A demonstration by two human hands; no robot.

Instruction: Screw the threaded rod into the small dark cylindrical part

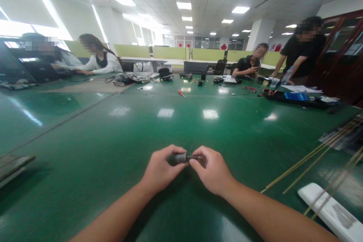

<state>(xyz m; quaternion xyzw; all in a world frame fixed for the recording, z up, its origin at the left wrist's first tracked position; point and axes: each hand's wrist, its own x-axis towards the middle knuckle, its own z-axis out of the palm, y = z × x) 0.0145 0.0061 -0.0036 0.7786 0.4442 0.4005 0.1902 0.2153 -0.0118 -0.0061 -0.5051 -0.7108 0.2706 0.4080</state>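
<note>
Both my hands meet just above the green table [181, 128], near its front edge. My left hand [160, 170] is closed in a pinch on the grey cylindrical end of a small metal part [181, 157]. My right hand [212, 172] is closed in a pinch on the part's darker, thinner end [195, 157]. The part lies level between the two sets of fingertips. Most of it is covered by my fingers.
Several thin yellowish rods [312, 159] and a white flat piece [329, 210] lie at the right. A dark flat object [13, 164] sits at the left edge. A red screwdriver [180, 93], tools and cables lie far back. Several people sit or stand at the far side.
</note>
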